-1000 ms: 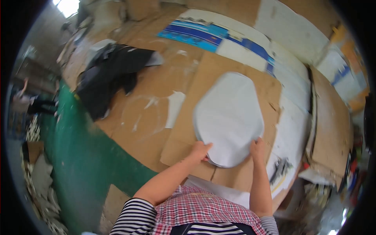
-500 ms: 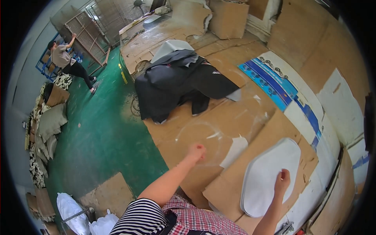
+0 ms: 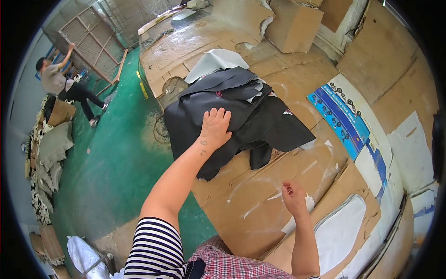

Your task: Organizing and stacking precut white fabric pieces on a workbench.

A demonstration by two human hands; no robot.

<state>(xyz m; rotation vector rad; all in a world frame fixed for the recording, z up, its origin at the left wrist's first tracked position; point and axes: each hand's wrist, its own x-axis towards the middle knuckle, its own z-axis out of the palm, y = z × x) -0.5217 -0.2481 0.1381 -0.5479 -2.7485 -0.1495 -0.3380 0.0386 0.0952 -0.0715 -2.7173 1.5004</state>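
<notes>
Green floor point(image 3: 116, 172) is seen left of the left hand; under both hands, a cardboard-covered table point(image 3: 225, 214) is spread. On it, a heap of black sheets point(image 3: 260, 118) is touched by the left hand point(image 3: 215, 128), palm down, fingers extended. White panel point(image 3: 341, 235) is set right of the right hand point(image 3: 293, 197), whose fingers are half curled, fully closed or not cannot be told. Limp layers are probably best lifted by an edge, creases avoided.

Diffuse, moderately bright light leaves a mild sheen on the heaped black sheet material point(image 3: 251, 125); the brown cardboard-covered worktop point(image 3: 251, 200) bends toward the blackened rim.
</notes>
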